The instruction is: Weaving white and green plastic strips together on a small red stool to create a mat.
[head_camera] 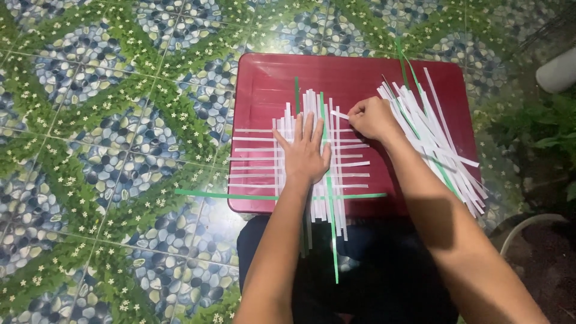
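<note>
A woven mat of white paper strips [354, 163] with a few green strips lies on a dark red tray [264, 90]. My left hand [305, 150] rests flat on the middle of the weave, fingers spread. My right hand [371, 119] pinches the end of a white horizontal strip [339, 114] at the weave's upper right. One long green strip [228, 195] runs across the lower edge, another green strip [331, 228] hangs down past the tray's front.
A loose pile of white and green strips [438, 144] lies on the tray's right side. The tray sits on my lap above a tiled floor [108, 120] with a green leaf and pebble pattern. Plants [546, 138] and a white pipe [558, 69] stand at right.
</note>
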